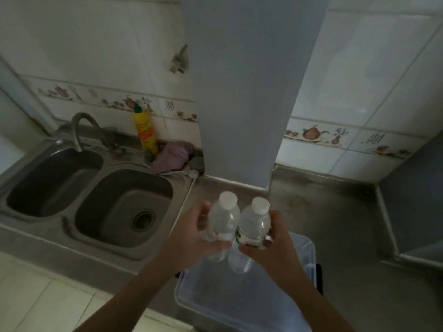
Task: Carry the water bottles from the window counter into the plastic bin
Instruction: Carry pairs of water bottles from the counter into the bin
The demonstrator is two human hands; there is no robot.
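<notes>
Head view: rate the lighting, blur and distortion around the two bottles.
Head view: dim, flat, bluish light with no hard shadows or glare; soft focus throughout, so the labels on the left bottle and right bottle are unreadable; wide-angle bending curves the tile lines and the sink rim; both hands, left and right, are slightly smeared; the bin looks hazy.

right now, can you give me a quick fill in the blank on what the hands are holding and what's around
1. Each hand grips one clear water bottle with a ____ cap: left hand, right hand.
2. The bottles are held above the clear plastic ____.
3. The sink has ____ basins.
4. The yellow bottle behind the sink stands beside a ____ cloth.

Missing words: white; bin; two; purple
</notes>
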